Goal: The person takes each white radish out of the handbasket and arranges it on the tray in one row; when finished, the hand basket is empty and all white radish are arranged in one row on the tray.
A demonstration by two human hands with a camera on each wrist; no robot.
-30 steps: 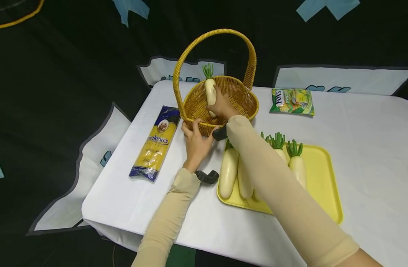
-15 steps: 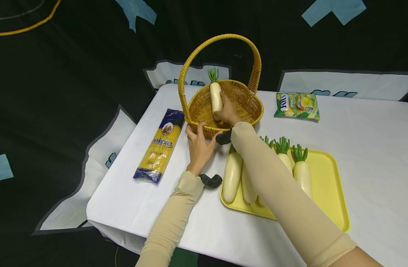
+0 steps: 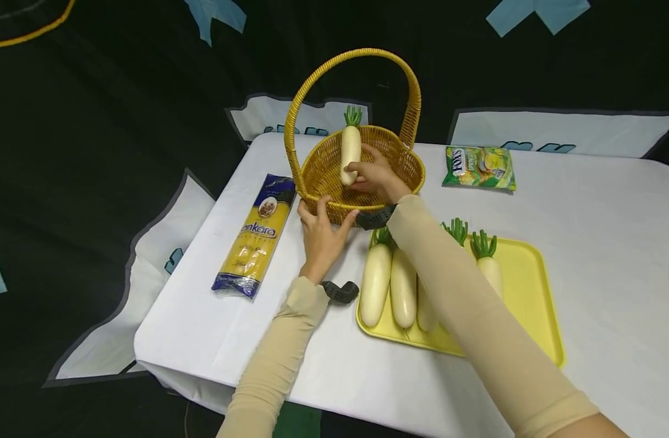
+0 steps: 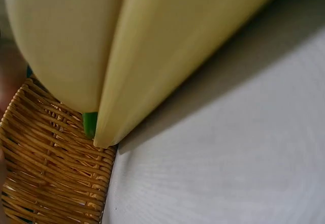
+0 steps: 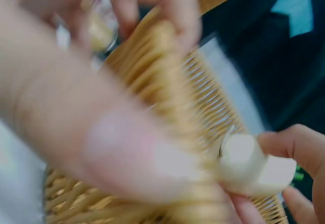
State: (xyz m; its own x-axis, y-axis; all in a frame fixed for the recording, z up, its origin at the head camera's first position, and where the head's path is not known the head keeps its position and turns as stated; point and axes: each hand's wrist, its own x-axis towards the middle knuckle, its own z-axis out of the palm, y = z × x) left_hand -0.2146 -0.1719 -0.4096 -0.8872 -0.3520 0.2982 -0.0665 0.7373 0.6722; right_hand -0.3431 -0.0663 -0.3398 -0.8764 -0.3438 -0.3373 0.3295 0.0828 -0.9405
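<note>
The wicker basket, with a tall looped handle, stands at the back of the table. My left hand holds its near rim, fingers over the edge and thumb along the outside. Inside the basket my right hand grips a white radish near its lower end. The radish stands nearly upright, its green leaf stubs poking above the far rim. In the right wrist view its pale rounded end faces the camera, with right-hand fingers around it; the left thumb looms blurred on the rim.
A yellow tray with several white radishes lies right of my left hand, partly under my right forearm. The yellow-and-blue pasta packet lies left of the basket. A green Fox's bag lies at the back right.
The radish has shifted slightly right within the basket and straightened up. My right hand has moved right, toward the radish's lower end. My left hand has stayed on the rim.
</note>
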